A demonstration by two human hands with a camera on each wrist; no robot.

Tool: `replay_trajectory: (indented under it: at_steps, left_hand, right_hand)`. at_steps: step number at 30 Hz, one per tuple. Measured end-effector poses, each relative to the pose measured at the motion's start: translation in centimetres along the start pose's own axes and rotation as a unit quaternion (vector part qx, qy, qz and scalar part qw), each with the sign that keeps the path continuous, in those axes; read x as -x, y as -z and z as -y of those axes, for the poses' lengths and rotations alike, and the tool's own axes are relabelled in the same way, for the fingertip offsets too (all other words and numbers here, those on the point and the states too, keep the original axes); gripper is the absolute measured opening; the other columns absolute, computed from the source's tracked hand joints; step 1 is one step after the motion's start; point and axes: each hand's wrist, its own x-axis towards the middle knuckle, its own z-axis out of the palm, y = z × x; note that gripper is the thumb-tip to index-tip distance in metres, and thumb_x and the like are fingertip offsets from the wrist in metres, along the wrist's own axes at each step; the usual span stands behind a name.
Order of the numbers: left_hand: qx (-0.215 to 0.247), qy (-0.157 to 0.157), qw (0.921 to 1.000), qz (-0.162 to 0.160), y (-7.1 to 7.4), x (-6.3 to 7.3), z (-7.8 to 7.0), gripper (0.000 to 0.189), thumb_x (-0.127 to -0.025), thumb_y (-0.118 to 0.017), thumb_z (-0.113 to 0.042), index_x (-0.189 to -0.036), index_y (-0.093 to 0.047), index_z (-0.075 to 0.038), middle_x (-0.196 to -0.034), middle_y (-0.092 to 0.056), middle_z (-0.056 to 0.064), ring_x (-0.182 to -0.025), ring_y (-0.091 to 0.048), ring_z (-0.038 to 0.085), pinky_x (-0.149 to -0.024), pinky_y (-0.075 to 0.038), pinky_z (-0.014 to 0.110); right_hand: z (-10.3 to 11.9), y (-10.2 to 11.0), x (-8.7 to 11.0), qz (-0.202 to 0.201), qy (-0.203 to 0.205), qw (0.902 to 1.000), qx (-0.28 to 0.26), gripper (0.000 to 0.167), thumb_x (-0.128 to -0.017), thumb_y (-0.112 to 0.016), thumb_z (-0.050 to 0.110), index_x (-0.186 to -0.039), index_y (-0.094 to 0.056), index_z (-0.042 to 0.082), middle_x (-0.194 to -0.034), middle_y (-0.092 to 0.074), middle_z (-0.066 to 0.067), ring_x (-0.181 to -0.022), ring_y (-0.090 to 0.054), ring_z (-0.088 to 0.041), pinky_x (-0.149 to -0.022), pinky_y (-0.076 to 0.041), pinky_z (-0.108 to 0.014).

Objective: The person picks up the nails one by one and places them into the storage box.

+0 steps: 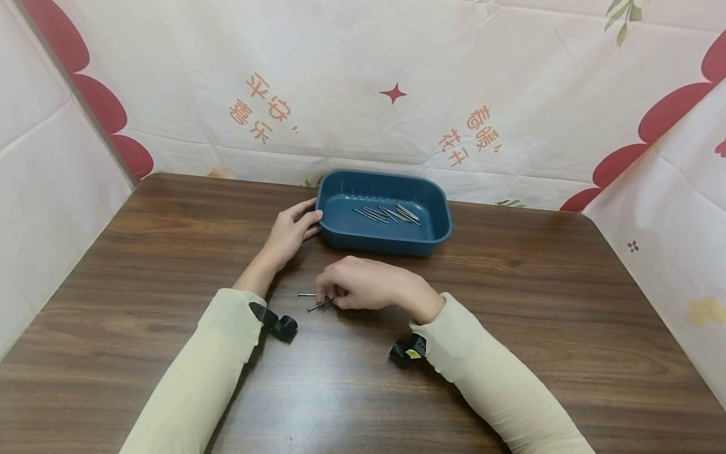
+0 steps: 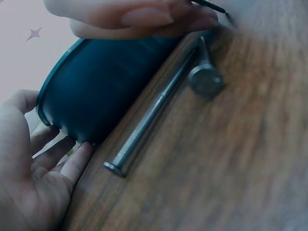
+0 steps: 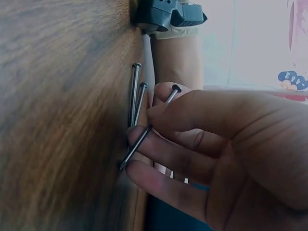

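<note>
My right hand (image 1: 368, 284) pinches a steel nail (image 3: 137, 147) between thumb and fingers, just over the table; its flat head sticks out past the thumb. Two more nails lie on the wood close to these fingers: one nail (image 2: 144, 130) stretches out lengthwise, and a second nail (image 2: 206, 79) shows its round head. My left hand (image 1: 286, 234) holds the left end of a blue rectangular basin (image 1: 377, 243), thumb at the rim and fingers against the outer wall. Inside the basin lie several nails (image 1: 371, 215) in a loose spread. The right palm hides the held nail in the head view.
The brown wooden table (image 1: 527, 302) reaches back to a printed cloth (image 1: 351, 75) hanging behind it, near the basin's far side. White cloth also hangs at the left and right edges. Each wrist wears a black camera, such as the left camera (image 1: 278, 325).
</note>
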Motion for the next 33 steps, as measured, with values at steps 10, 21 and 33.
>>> replay_trajectory:
  at_steps: [10,21,33]
  left_hand:
    - [0.0,0.001,1.0,-0.003,0.0,-0.1,0.0,0.053,-0.105,-0.054,-0.025,-0.153,-0.043,-0.006,-0.154,-0.048,0.016,-0.135,-0.057,0.028,-0.107,-0.055,0.034]
    - [0.0,-0.002,1.0,0.001,0.0,0.0,-0.1,0.053,-0.105,-0.055,-0.024,-0.153,-0.043,-0.004,-0.154,-0.048,0.017,-0.135,-0.056,0.03,-0.109,-0.054,0.038]
    - [-0.004,-0.014,0.9999,0.0,0.0,0.0,0.0,0.052,-0.105,-0.054,-0.023,-0.152,-0.044,-0.003,-0.154,-0.049,0.017,-0.135,-0.057,0.03,-0.108,-0.054,0.037]
  right_hand:
    - [-0.2,0.4,0.2,-0.005,-0.004,0.9998,-0.017,0.022,-0.091,-0.065,0.001,-0.106,-0.073,0.015,-0.096,-0.071,0.003,-0.088,-0.062,-0.005,-0.079,-0.055,-0.02]
    - [0.0,1.3,0.9,-0.032,0.01,0.9991,-0.024,0.019,-0.092,-0.067,0.003,-0.106,-0.074,0.012,-0.097,-0.073,0.001,-0.089,-0.063,-0.006,-0.082,-0.057,-0.024]
    - [-0.6,3.5,2.1,-0.061,0.004,0.9976,-0.033,0.022,-0.091,-0.066,0.002,-0.109,-0.075,0.012,-0.1,-0.074,-0.002,-0.092,-0.063,-0.007,-0.083,-0.06,-0.033]
